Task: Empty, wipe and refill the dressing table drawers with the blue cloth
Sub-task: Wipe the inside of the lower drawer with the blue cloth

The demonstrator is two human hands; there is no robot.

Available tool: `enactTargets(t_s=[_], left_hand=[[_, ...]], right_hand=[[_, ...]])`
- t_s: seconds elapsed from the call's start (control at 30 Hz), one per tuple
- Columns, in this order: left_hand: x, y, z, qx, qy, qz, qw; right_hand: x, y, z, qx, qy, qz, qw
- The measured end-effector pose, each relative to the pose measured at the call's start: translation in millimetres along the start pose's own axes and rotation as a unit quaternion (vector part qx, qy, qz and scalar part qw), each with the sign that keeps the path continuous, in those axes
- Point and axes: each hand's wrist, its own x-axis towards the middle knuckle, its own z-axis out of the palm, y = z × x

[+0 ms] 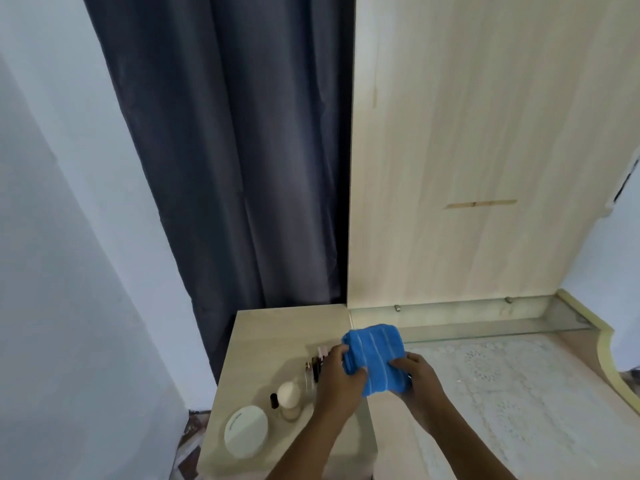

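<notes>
The blue cloth (375, 353) was folded into a thick pad and held just above the dressing table (388, 445), over the step where the lower side cabinet (263, 337) met the main top. Its pale stripes, and with them its long axis, ran away from me toward the back panel (485, 150). My left hand (341, 370) gripped the left edge, fingers curled round the fold. My right hand (420, 379) pinched the near right corner. Both touched the cloth, so neither was nearer. No drawer was in view; I judged they lay below and toward me, so the cloth would have to come down and back. Just left of my left hand stood small bottles (310, 374), a sponge (289, 393) and a white round case (246, 432). A lace mat (512, 386) lay to the right.
</notes>
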Motion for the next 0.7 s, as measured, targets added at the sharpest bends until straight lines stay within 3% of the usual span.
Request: enactTargets(t_s=[0.2,0.47,0.7], left_hand=[[60,13,15,0.1,0.017,-0.012,0.995],[124,8,36,0.112,0.014,-0.042,0.993],[141,-7,39,0.167,-0.037,-0.045,0.984]], right_hand=[[58,-18,6,-0.136,0.02,-0.024,0.99],[133,-11,3,-0.277,0.049,-0.055,0.958],[151,2,6,-0.372,0.04,-0.068,0.925]])
